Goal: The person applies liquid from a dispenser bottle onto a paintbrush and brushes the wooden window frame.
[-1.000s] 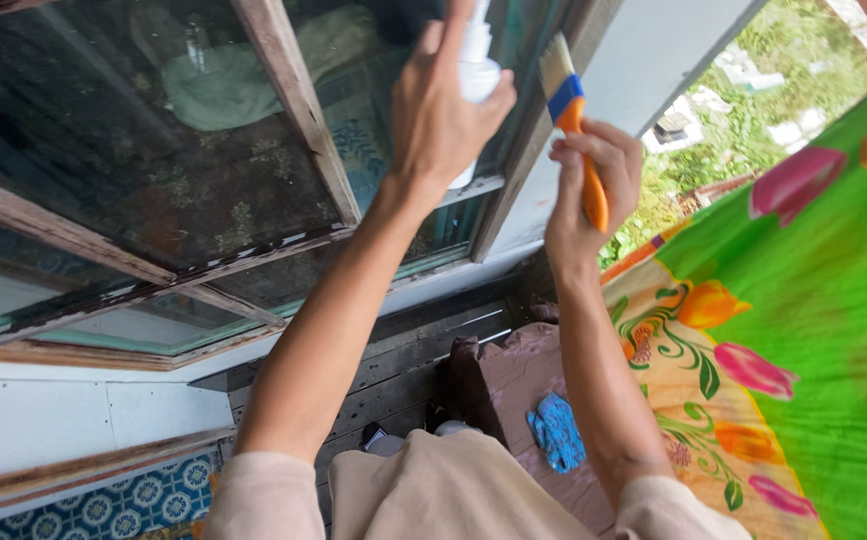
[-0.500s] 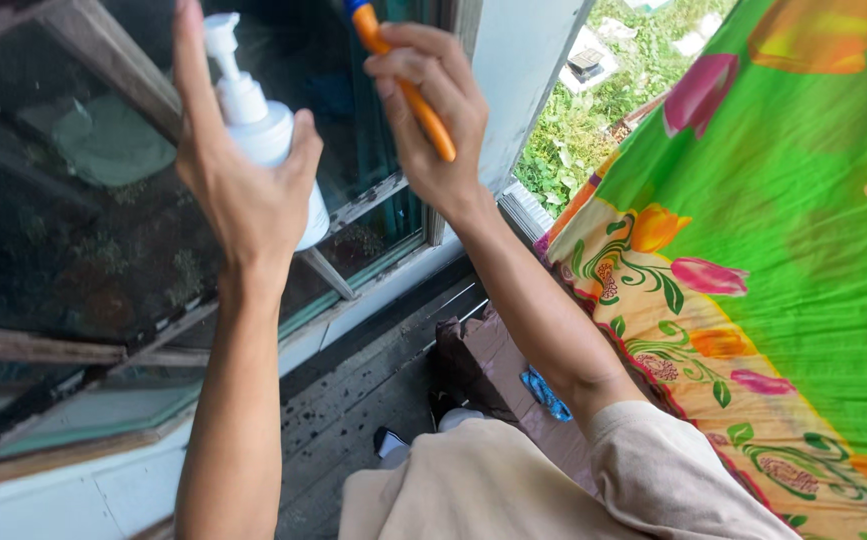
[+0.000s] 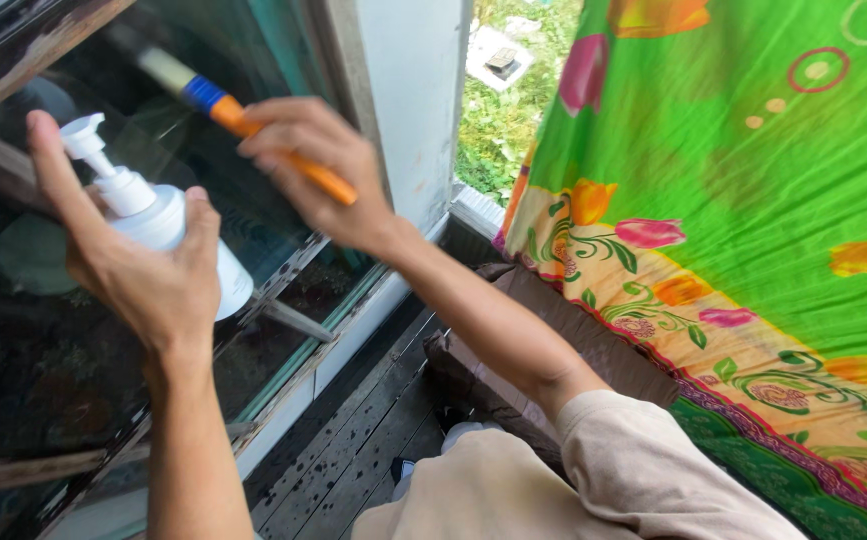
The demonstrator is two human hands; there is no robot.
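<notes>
Hands have dropped and swung left across the window glass (image 3: 43, 370) since a second ago. I see my left hand (image 3: 153, 285) clenched around the white pump bottle (image 3: 158, 225), forefinger on its nozzle, and my right hand (image 3: 323, 165) gripping the orange-handled brush (image 3: 243, 115), bristles angled up-left just above the bottle, so spraying and brushing look under way.

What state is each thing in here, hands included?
Left hand: closed around the pump bottle, index finger raised beside the nozzle.
White pump bottle: held roughly upright, nozzle toward the glass.
Right hand: closed on the brush handle.
Paintbrush: raised, bristles against the window pane, blurred.
Window pane: shut, dusty, its wooden frame weathered.
Floral cloth: hanging spread out.
</notes>
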